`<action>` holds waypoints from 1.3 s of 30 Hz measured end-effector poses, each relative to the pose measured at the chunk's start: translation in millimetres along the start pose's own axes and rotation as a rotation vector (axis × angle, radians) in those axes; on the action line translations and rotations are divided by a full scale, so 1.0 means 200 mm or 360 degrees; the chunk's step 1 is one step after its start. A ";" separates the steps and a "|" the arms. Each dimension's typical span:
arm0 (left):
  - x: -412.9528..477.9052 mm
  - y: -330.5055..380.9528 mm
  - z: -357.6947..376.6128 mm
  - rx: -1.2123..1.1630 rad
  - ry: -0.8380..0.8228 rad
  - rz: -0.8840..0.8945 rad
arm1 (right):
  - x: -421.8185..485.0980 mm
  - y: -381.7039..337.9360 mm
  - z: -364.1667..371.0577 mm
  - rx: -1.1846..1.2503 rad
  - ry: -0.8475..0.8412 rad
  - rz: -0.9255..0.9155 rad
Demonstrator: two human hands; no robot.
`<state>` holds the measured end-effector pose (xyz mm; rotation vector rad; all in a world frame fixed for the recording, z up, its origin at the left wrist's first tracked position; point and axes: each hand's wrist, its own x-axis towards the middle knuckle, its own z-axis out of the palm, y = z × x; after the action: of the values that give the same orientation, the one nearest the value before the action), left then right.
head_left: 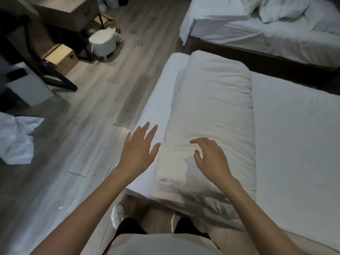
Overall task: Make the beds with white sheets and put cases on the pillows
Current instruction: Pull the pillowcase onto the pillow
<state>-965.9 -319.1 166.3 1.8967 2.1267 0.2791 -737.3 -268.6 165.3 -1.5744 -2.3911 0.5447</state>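
Right in the middle, your pillow [211, 116] is matt, creamy-white cloth, softly puckered. At three o'clock the sheet [294, 135] lies smooth and matt, barely creased. At ten o'clock the floor [92, 107] shows grey wood-grain planks with a faint sheen. At nine, the heap of linen [16, 140] is crumpled white fabric. Up at eleven you've got a box [60, 57] that looks like plain brown cardboard and a fuzzy white stool [103, 41]. At one o'clock, the far bedding [266, 30] is rumpled cloth.

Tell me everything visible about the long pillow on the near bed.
The pillow is white, plump, wrinkled cloth. It lies flat on the white-sheeted near bed, along its left edge, running away from the person. The right hand is over its near end, the left hand beside its left edge; contact cannot be told.
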 end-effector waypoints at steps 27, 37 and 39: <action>1.22 -1.29 -0.89 0.0033 -0.0136 0.0902 | 1.03 -1.08 0.45 -0.0281 0.0408 0.0781; 2.28 -1.26 -0.98 0.0047 -0.0242 0.1224 | 1.91 -0.99 0.42 -0.0316 0.0625 0.1090; 2.46 -1.21 -0.98 -0.0021 -0.0292 0.1256 | 2.02 -0.98 0.39 -0.0318 0.0651 0.1183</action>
<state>-1307.3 147.2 234.9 2.5507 1.1748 0.2522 -1091.6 18.0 172.0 -2.3843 -1.5588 0.0689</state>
